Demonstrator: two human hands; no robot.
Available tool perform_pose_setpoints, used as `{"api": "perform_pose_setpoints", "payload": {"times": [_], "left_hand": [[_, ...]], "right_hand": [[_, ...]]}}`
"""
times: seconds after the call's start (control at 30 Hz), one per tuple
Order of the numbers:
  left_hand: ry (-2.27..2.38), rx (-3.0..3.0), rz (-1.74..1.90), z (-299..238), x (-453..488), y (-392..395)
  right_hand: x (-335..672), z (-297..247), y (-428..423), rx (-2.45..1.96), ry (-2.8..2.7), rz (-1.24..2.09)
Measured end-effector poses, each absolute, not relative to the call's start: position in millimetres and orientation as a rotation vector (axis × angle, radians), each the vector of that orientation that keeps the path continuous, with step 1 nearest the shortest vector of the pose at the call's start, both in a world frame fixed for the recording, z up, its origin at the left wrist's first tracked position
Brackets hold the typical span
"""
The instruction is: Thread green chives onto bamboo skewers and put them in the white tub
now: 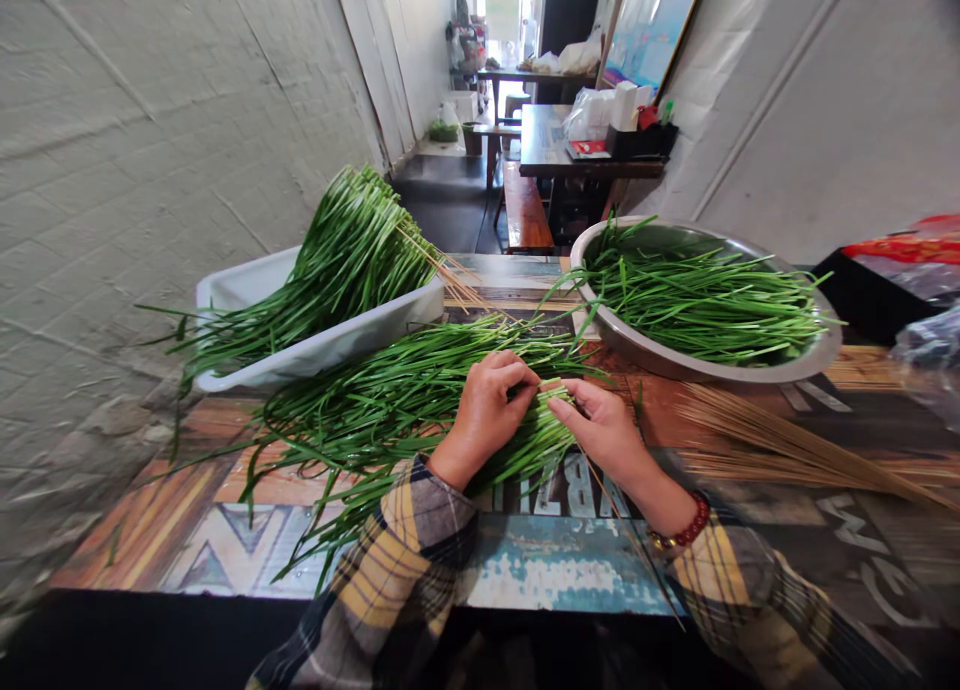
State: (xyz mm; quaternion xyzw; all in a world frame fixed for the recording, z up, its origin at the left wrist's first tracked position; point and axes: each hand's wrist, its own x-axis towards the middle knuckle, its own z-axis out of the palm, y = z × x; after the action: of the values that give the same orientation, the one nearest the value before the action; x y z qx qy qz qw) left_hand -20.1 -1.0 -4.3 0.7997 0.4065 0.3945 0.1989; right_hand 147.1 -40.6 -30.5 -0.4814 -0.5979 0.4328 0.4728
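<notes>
A loose pile of long green chives (375,410) lies across the patterned table (225,540) in front of me. My left hand (487,410) is curled over the pile and pinches a small bunch of chive stalks. My right hand (600,425) pinches the same bunch from the other side and also holds a thin bamboo skewer (626,535) that runs back toward my sleeve. The two hands nearly touch at the fingertips.
A white plastic tub (247,285) at the left holds skewered chives. A wide metal bowl (750,370) at the right holds more chives. Several bamboo skewers (787,450) lie at the right. A wall runs along the left; benches and tables stand beyond.
</notes>
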Motion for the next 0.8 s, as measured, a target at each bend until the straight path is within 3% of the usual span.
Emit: {"api": "perform_pose_setpoints", "payload": {"times": [0.8], "left_hand": [[1.055,2.202,1.053,-5.4,-18.4,-3.3]], "right_hand": [[147.3,-38.9,-38.4,-1.272,-1.491,0.866]]}}
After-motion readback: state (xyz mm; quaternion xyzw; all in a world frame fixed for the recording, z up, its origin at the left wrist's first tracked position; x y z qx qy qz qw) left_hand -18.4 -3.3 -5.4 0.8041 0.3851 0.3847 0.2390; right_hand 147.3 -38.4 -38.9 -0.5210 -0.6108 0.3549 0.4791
